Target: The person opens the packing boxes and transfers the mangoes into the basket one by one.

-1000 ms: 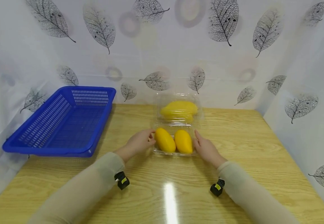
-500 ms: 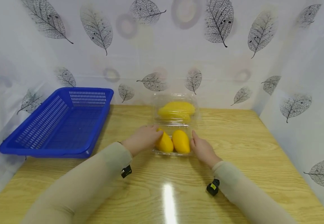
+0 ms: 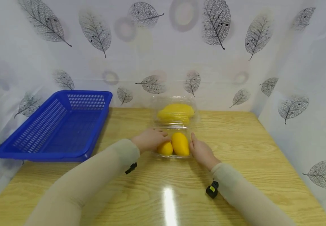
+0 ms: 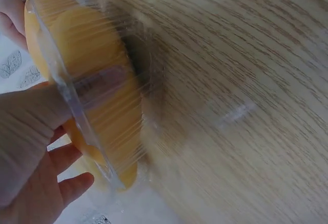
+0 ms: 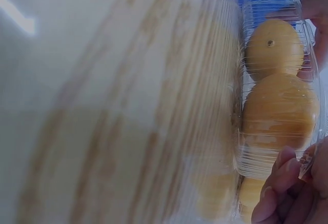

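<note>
Left hand (image 3: 151,139) curls round one mango (image 3: 165,149); right hand (image 3: 203,152), a second mango (image 3: 180,144) beside it, pinches the clear container (image 5: 256,163) by its rim.

The table (image 3: 233,135) presents a flat, light yellow-brown top with wood grain and a glossy finish. I use the clear container (image 3: 176,127) as the reference. This container rests directly on the table, its base toward me and its raised lid on the far side. The blue basket (image 3: 47,156) stands on the table to the left of the container, well apart from it. On my side of the container, the tabletop shows a narrow, bright reflection (image 3: 169,205).
</note>
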Demonstrator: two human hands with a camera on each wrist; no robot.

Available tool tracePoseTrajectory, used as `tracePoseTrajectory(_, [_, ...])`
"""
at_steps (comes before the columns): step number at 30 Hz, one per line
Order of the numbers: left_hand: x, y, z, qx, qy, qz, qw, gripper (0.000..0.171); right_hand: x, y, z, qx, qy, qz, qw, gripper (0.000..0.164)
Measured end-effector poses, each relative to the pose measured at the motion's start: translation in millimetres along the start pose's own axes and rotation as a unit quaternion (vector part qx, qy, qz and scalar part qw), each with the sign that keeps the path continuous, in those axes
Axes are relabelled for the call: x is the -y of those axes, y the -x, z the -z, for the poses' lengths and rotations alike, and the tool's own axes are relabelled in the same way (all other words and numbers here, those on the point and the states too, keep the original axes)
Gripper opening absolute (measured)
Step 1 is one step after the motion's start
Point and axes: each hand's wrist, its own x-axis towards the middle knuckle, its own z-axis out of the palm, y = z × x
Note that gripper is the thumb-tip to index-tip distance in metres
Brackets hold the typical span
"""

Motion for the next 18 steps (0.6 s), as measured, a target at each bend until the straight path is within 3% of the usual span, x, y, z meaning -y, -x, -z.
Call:
tracePoseTrajectory(8, [7.1,-4.7,-3.9,-0.003,0.023,-0.030,0.9993,0.062,-0.2,-0.9,-1.0,-0.003,0.010,-0.001,1.000,0.052])
tracePoseTrajectory(18, [7.3,-4.3,-6.6,-0.022,0.053,-0.039,0.9976,0.061,-6.8,-2.4,-2.1,-0.022,0.047,0.025,0.998,0.054])
